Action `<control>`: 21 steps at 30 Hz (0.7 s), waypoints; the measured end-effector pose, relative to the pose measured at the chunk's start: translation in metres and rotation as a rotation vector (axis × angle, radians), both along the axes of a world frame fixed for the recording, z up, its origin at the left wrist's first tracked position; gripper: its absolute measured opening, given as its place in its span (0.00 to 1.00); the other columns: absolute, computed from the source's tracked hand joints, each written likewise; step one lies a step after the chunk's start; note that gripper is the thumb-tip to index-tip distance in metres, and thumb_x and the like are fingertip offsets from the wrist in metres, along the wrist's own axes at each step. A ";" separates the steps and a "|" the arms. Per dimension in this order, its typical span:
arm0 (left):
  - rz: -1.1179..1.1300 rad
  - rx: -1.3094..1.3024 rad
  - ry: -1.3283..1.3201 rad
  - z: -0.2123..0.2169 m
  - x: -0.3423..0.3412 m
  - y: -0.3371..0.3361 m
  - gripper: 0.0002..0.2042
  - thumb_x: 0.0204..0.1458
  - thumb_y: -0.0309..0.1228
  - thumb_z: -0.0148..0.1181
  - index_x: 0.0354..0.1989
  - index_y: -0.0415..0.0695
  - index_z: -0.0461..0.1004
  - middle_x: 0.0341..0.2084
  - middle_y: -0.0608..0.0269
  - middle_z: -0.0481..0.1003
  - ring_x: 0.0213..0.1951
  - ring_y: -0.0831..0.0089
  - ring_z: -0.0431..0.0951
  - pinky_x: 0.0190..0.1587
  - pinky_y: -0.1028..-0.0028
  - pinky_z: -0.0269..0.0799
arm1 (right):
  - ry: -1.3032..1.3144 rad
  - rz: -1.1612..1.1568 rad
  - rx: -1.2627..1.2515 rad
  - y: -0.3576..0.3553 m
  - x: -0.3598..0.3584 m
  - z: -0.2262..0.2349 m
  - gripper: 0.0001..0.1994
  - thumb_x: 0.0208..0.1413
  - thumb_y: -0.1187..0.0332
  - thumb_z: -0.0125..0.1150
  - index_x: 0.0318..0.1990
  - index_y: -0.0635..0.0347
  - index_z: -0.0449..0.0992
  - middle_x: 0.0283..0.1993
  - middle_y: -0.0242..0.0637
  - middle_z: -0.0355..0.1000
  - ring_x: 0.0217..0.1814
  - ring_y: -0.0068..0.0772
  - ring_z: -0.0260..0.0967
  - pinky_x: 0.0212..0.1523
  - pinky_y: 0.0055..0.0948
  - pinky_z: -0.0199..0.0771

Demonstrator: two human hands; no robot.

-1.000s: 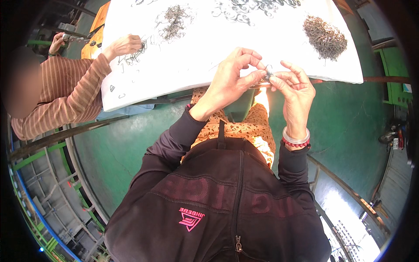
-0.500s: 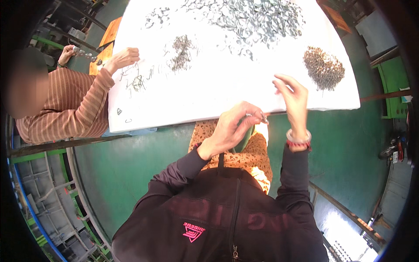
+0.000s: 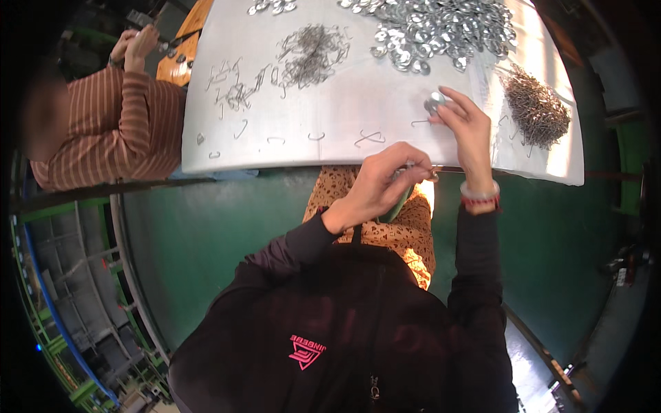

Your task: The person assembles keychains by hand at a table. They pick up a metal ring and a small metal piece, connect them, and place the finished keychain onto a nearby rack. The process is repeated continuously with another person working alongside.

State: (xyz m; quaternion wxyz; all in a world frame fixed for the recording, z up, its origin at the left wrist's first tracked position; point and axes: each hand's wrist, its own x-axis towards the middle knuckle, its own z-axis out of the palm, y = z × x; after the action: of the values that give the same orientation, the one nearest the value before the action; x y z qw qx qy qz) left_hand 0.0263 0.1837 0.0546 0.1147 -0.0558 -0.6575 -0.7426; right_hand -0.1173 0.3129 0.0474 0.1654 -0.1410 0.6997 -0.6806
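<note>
My left hand [image 3: 387, 180] is just off the table's near edge. Its thumb and fingers pinch a small shiny metal piece [image 3: 432, 173], mostly hidden by the fingertips. Over the table to its right, my right hand [image 3: 469, 131] holds a round silvery metal disc [image 3: 434, 103] between thumb and forefinger. A thin wire hook [image 3: 419, 124] shows beside the right thumb; I cannot tell whether it lies on the table or is touched.
A white-covered table [image 3: 344, 110] bears a heap of silvery discs [image 3: 441, 31] at the back, a wire hook pile [image 3: 313, 55] left of it, and a brownish hook pile [image 3: 537, 109] at right. Loose hooks [image 3: 370, 138] lie near the front edge. A co-worker in a striped top [image 3: 117, 124] sits at left.
A disc now shows in my right hand, where none was visible before. My left hand stays pinched near the edge. The co-worker's hand has left the table and joined the other.
</note>
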 end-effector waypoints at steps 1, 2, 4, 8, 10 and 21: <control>0.037 -0.092 0.091 -0.002 -0.001 -0.001 0.03 0.52 0.20 0.54 0.35 0.38 0.70 0.28 0.59 0.73 0.32 0.70 0.78 0.35 0.76 0.72 | 0.013 -0.008 0.021 0.007 0.021 0.016 0.18 0.51 0.78 0.58 0.51 0.68 0.70 0.37 0.41 0.74 0.37 0.26 0.72 0.38 0.22 0.71; 0.057 -0.188 0.137 -0.002 -0.002 -0.003 0.03 0.52 0.20 0.54 0.35 0.38 0.70 0.28 0.60 0.73 0.33 0.71 0.78 0.35 0.76 0.72 | 0.031 0.001 0.021 0.011 0.038 0.029 0.19 0.51 0.79 0.58 0.52 0.68 0.69 0.38 0.43 0.74 0.38 0.26 0.73 0.37 0.21 0.72; 0.069 -0.156 0.130 -0.002 -0.002 0.004 0.04 0.52 0.23 0.55 0.35 0.39 0.70 0.28 0.60 0.73 0.32 0.69 0.77 0.35 0.73 0.71 | 0.050 -0.098 0.047 0.019 0.071 0.054 0.19 0.50 0.81 0.58 0.52 0.69 0.69 0.38 0.42 0.74 0.37 0.24 0.72 0.37 0.20 0.71; 0.107 -0.246 0.194 -0.010 -0.003 0.004 0.05 0.50 0.25 0.58 0.34 0.42 0.71 0.29 0.61 0.73 0.33 0.66 0.74 0.38 0.70 0.68 | 0.115 -0.137 0.022 0.031 0.095 0.048 0.16 0.49 0.83 0.59 0.47 0.71 0.71 0.36 0.41 0.74 0.32 0.21 0.68 0.34 0.17 0.68; 0.094 -0.245 0.179 -0.008 -0.002 0.005 0.05 0.49 0.25 0.58 0.33 0.42 0.71 0.30 0.62 0.74 0.34 0.66 0.73 0.39 0.70 0.67 | 0.125 -0.168 -0.028 0.029 0.096 0.045 0.15 0.49 0.83 0.59 0.46 0.71 0.71 0.35 0.41 0.74 0.31 0.19 0.67 0.33 0.17 0.68; 0.205 -0.360 0.161 -0.023 0.002 -0.004 0.06 0.49 0.26 0.59 0.34 0.41 0.70 0.28 0.61 0.72 0.33 0.63 0.71 0.37 0.69 0.65 | 0.026 -0.190 -0.095 0.016 0.096 0.030 0.13 0.46 0.85 0.59 0.42 0.71 0.74 0.32 0.38 0.73 0.29 0.22 0.67 0.29 0.18 0.68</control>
State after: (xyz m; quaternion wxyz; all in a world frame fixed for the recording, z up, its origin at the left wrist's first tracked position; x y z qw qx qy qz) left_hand 0.0282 0.1792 0.0314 0.2299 -0.0673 -0.7705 -0.5907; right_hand -0.0209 0.3294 0.0778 0.0841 -0.0905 0.6789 -0.7237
